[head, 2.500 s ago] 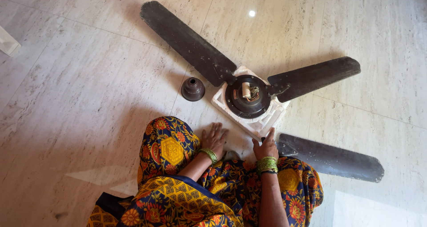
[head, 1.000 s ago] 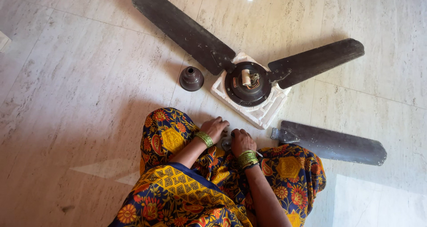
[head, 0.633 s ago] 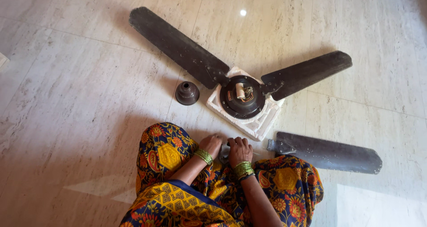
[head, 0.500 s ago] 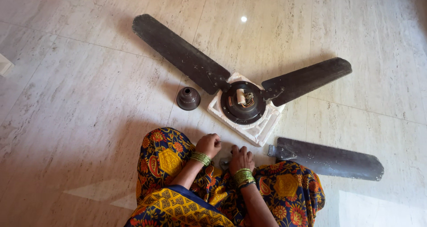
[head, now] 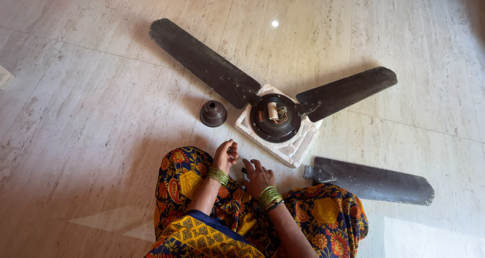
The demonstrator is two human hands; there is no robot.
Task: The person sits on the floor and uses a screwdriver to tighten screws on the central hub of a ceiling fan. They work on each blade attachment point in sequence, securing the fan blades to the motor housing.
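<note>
Left hand (head: 225,155), raised just above the patterned lap, with its fingers curled inward into a loose fist; whether something small is pinched inside cannot be told. Right hand (head: 258,175), just beside it and slightly lower, palm down with the fingers spread and pointing toward the fan; a small dark object (head: 244,171) lies at its fingertips, too small to identify, and whether the fingers touch it cannot be told. The two hands are near each other but apart. Each wrist carries a stack of green bangles (head: 219,175).

The person sits on the floor, knees covered by a bright garment (head: 333,220) printed in blue, orange and yellow.

Directly beyond the hands lies the ceiling fan. Its round dark motor housing (head: 276,118), with a short pale shaft at the centre, rests on a white foam block (head: 290,149) set on the floor. Two dark blades are attached to the housing: the long blade (head: 203,62) extends up and to the left, the second blade (head: 346,91) to the right. A third, loose blade (head: 373,180) lies flat on the floor to the right of the hands, apart from the housing, its metal bracket end nearest the foam block.

A dark bell-shaped cup (head: 212,113) stands on the floor just left of the foam block, above the left hand.

The floor (head: 91,116) is pale marbled tile with a small bright light reflection near the top.
</note>
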